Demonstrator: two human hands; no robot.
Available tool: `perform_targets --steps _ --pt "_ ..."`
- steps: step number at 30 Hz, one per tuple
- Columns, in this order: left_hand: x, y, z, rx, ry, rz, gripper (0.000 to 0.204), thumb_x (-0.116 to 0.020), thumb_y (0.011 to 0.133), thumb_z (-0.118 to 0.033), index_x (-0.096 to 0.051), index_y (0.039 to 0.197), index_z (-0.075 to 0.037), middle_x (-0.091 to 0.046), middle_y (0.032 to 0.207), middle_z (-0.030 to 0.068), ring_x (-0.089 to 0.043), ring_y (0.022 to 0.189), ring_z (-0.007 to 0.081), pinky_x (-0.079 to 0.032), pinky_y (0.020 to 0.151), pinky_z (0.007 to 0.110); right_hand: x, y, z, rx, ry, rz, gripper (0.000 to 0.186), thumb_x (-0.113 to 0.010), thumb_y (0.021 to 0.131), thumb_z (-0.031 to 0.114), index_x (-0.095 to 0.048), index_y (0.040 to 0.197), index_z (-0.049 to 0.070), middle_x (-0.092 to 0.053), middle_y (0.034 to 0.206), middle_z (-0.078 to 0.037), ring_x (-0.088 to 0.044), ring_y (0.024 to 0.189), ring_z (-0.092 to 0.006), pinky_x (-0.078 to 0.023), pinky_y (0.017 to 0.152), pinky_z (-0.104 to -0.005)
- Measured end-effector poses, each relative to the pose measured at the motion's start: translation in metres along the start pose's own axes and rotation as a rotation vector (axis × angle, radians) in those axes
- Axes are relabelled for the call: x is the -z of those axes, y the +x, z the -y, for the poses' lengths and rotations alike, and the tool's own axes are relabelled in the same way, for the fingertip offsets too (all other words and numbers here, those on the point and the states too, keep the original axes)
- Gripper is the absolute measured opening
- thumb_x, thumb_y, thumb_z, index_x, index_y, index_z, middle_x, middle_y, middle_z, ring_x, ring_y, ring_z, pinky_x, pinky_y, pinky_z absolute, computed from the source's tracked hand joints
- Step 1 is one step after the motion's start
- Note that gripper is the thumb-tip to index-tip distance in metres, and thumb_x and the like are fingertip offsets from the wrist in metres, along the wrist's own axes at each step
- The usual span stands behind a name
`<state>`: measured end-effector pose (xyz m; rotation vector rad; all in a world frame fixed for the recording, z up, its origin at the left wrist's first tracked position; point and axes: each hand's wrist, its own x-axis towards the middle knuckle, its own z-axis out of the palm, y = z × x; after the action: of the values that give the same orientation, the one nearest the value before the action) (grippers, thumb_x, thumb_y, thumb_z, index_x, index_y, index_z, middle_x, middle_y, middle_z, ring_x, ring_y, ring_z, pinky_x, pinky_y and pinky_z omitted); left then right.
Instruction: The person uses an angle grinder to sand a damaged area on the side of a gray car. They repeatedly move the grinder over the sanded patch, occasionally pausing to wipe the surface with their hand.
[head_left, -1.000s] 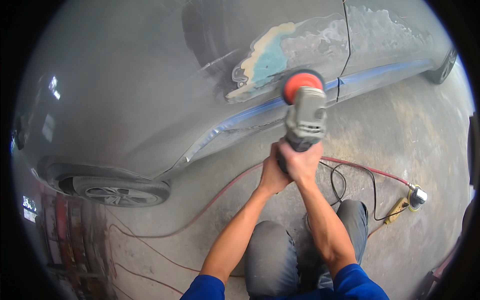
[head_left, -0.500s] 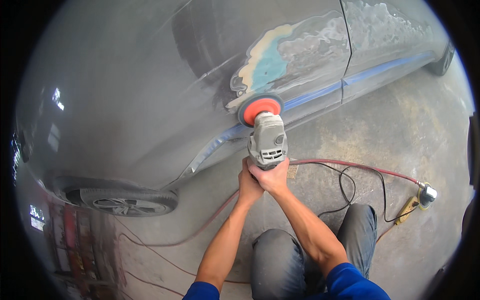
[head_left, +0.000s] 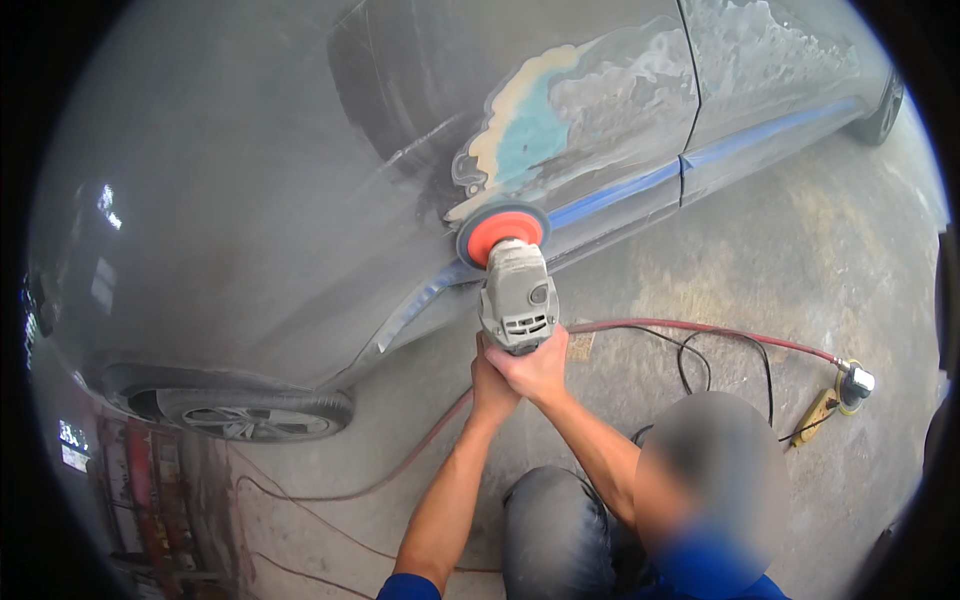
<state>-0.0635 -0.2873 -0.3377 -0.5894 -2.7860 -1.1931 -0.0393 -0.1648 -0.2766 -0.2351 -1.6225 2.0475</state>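
Both my hands grip a grey electric disc sander [head_left: 520, 290] by its rear end. My left hand [head_left: 492, 385] is closed at the lower left of the body, and my right hand [head_left: 535, 368] wraps the right side, partly over the left. An orange backing pad with a dark rim [head_left: 505, 232] faces the grey car's side [head_left: 240, 220], just below a sanded patch [head_left: 530, 135] of beige, turquoise and bare grey layers. Whether the disc touches the panel I cannot tell. Blue masking tape [head_left: 615, 195] runs along the lower door edge beside the pad.
A front wheel [head_left: 255, 413] stands at lower left. Across the concrete floor [head_left: 640, 290] trail a red hose [head_left: 700, 324] and a black cord [head_left: 768, 375], leading toward a yellow power strip [head_left: 815, 418]. A red rack [head_left: 145, 490] is at far lower left. My knee [head_left: 557, 530] is below the hands.
The disc sander and both hands have shifted slightly left, with the pad a little lower, away from the bottom of the sanded patch. Both hands keep their grip.
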Motion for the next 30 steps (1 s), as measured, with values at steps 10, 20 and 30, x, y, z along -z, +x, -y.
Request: perform_targets --steps 10,20,30 --pt "-0.003 -0.009 -0.001 0.016 -0.091 0.004 0.058 -0.079 0.078 -0.019 -0.052 0.126 -0.001 -0.068 0.115 0.0223 -0.067 0.112 0.0396 -0.053 0.089 0.046 0.001 -0.006 -0.002 0.006 -0.089 -0.016 0.066 -0.083 0.061 0.016 -0.060 0.121 0.002 -0.072 0.103 -0.018 -0.072 0.093 -0.0348 -0.056 0.086 -0.0407" --pt "-0.002 -0.002 -0.030 -0.048 -0.132 -0.044 0.050 -0.081 0.078 -0.019 -0.060 0.120 -0.001 -0.071 0.116 0.0182 -0.068 0.111 0.0326 -0.052 0.090 0.044 0.008 0.004 0.014 0.074 -0.120 0.033 0.070 -0.084 0.062 0.020 -0.057 0.124 0.002 -0.071 0.105 -0.019 -0.071 0.096 -0.0386 -0.056 0.086 -0.0428" --pt "-0.004 0.008 -0.046 0.086 -0.019 0.023 0.070 -0.083 0.077 -0.025 -0.044 0.131 -0.003 -0.071 0.112 0.0231 -0.070 0.110 0.0411 -0.055 0.088 0.046 0.022 0.009 0.019 0.053 -0.052 -0.065 0.059 -0.083 0.066 0.016 -0.062 0.118 0.000 -0.074 0.098 -0.017 -0.073 0.090 -0.0271 -0.056 0.084 -0.0375"
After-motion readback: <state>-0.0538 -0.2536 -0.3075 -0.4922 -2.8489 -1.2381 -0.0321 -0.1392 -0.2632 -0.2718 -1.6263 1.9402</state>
